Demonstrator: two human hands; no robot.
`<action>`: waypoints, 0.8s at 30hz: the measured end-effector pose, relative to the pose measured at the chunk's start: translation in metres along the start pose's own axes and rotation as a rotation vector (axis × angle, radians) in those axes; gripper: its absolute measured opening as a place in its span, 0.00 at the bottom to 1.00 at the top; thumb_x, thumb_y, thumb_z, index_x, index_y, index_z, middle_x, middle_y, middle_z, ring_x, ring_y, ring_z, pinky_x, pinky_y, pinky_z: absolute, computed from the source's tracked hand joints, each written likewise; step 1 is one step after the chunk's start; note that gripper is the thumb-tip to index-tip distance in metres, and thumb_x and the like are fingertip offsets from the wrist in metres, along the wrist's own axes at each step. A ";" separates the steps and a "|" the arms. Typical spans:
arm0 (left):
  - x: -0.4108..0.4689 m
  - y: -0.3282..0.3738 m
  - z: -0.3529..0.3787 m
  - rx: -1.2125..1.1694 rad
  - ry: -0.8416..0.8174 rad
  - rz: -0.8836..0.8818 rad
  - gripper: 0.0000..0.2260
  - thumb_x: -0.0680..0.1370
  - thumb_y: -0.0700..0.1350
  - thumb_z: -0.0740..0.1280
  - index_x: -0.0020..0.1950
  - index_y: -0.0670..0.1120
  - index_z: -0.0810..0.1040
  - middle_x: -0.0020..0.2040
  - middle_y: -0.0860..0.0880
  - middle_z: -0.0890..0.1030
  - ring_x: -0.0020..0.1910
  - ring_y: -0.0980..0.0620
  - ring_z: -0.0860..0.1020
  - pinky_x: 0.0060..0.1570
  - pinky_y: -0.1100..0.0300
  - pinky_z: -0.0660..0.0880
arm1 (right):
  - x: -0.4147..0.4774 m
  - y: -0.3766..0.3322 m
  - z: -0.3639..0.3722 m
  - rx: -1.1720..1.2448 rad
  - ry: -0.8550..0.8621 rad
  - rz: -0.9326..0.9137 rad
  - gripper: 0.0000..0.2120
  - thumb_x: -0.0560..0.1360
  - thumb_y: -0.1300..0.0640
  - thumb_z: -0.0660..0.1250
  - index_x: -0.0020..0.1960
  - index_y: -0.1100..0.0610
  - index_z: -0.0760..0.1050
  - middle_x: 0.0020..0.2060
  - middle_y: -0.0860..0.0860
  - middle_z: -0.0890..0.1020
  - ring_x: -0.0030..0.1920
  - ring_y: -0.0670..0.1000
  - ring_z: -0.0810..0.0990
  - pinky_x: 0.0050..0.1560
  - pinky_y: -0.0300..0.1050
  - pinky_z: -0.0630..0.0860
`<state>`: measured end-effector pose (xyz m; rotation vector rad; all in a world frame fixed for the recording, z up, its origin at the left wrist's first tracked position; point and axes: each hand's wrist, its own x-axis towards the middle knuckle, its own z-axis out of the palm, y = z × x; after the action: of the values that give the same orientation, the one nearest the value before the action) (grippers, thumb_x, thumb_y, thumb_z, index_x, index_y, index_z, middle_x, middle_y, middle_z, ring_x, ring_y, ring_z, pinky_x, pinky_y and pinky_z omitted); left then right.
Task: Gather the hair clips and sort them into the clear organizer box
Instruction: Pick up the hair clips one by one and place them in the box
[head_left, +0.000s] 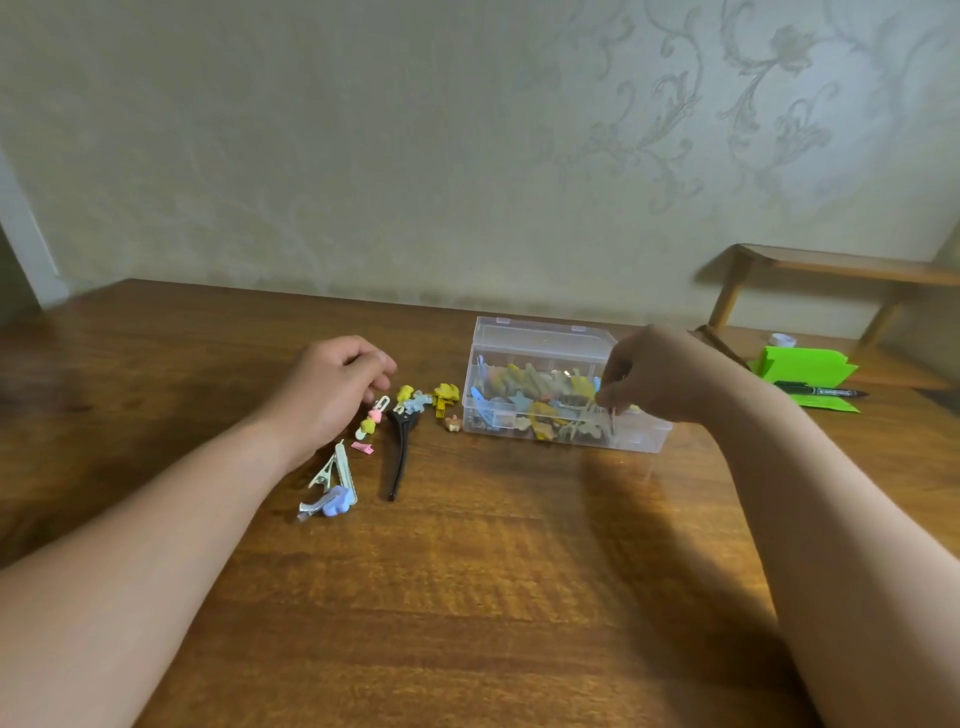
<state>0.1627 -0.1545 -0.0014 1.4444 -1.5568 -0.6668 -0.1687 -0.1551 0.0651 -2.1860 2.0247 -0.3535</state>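
Observation:
The clear organizer box (644, 439) stands open on the wooden table, lid up, with several coloured hair clips inside. My right hand (657, 376) hovers over its right side and pinches a thin small clip (613, 418) that hangs down into the box. Left of the box lies a loose group: a long black clip (399, 457), a white clip with pink and yellow charms (373, 415), a small pink clip (362, 448), a silver clip with a lilac flower (332, 501), yellow and blue clips (415, 400). My left hand (332, 387) rests curled beside the white clip, fingertips touching it.
A small brown clip (453, 423) lies just left of the box. At the right stand a green paper holder (802, 366) and a black marker (821, 391) under a low wooden shelf (841, 270). The wall runs along the table's back edge.

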 end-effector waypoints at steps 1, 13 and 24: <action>0.000 0.000 0.000 0.001 -0.003 0.000 0.11 0.86 0.45 0.62 0.54 0.51 0.85 0.50 0.49 0.85 0.51 0.47 0.81 0.53 0.51 0.77 | 0.000 -0.001 0.002 -0.021 0.007 0.001 0.04 0.76 0.53 0.77 0.44 0.52 0.85 0.39 0.46 0.85 0.39 0.46 0.81 0.33 0.40 0.70; 0.001 0.000 0.001 -0.027 0.006 -0.016 0.11 0.86 0.45 0.62 0.53 0.51 0.85 0.50 0.49 0.85 0.49 0.49 0.81 0.53 0.51 0.77 | -0.001 -0.030 0.004 -0.019 0.240 -0.104 0.08 0.79 0.46 0.69 0.45 0.48 0.81 0.38 0.45 0.83 0.41 0.50 0.81 0.37 0.46 0.77; 0.008 -0.001 0.002 -0.176 0.045 -0.096 0.09 0.83 0.42 0.65 0.52 0.41 0.85 0.39 0.50 0.82 0.34 0.54 0.75 0.34 0.63 0.72 | -0.064 -0.139 0.067 0.197 0.097 -0.808 0.08 0.78 0.47 0.72 0.56 0.44 0.81 0.48 0.39 0.75 0.45 0.44 0.75 0.47 0.47 0.76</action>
<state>0.1618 -0.1629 -0.0011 1.3987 -1.3651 -0.8020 -0.0210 -0.0837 0.0319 -2.7783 0.9772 -0.7089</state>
